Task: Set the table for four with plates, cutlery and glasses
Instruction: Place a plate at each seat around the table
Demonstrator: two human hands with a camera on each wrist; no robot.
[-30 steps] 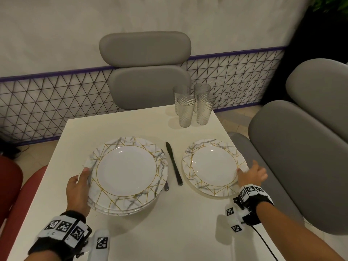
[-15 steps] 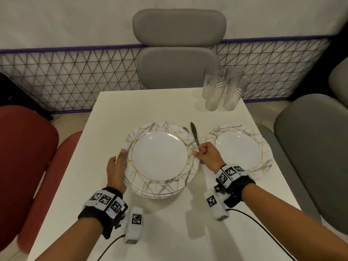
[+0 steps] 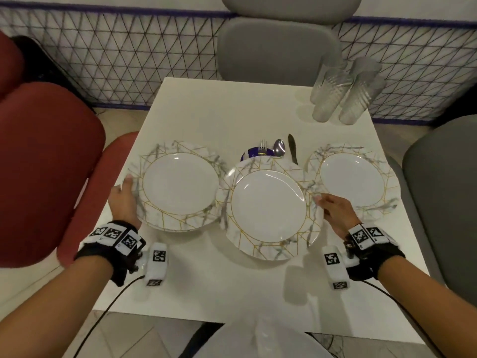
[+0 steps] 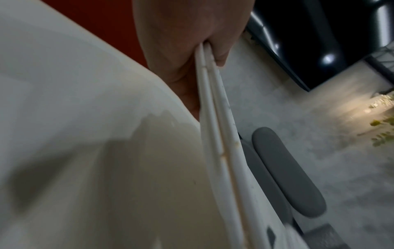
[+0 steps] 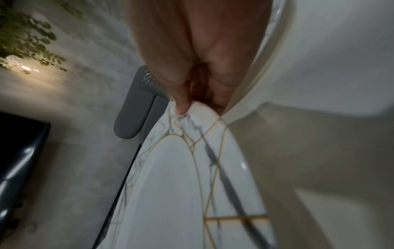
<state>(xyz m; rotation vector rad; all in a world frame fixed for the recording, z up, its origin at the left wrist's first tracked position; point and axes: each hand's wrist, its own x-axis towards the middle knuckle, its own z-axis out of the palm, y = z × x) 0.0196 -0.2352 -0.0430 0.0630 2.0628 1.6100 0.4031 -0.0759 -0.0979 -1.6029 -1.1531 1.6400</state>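
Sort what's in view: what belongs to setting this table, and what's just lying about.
For the job:
- two stacked plates, left hand holds them
- plate, right hand pinches it
- plate by the grey seat
- fork, spoon, knife
- glasses

Lying about:
- purple packet
- plastic bag

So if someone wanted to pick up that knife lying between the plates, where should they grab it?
Probably by the blade end of the knife, coming from the far side of the table. Only that end shows; its handle runs under the raised plate that the right hand holds by the rim.
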